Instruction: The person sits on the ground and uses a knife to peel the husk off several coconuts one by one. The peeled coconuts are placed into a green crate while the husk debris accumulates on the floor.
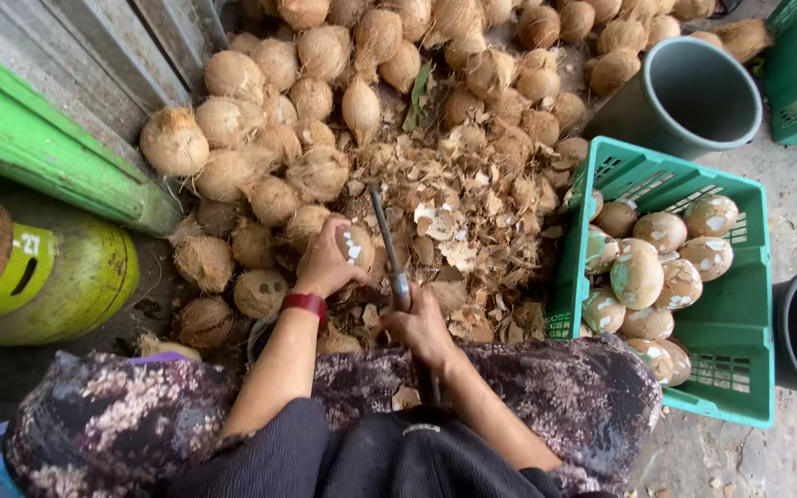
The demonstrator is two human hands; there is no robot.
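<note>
The person's left hand [325, 263] is curled tight around a round brown coconut with white chipped spots [355, 246]. The coconut is held just above the ground, at the near edge of the heap of dry brown shell chips [458, 217]. The right hand [424, 327] is closed in a fist around the handle of a long dark metal knife [387, 242]. The blade points up and away from the person and its side sits right next to the coconut.

Behind the chips lies a big pile of hairy brown coconuts [325, 83], which reaches the grey wall. To the right stands a green plastic crate [740, 323] with peeled, pale coconuts [643, 267] inside. A grey plastic bucket [694, 92] stands behind the crate. A yellow-green gas tank [57, 286] lies on the left.
</note>
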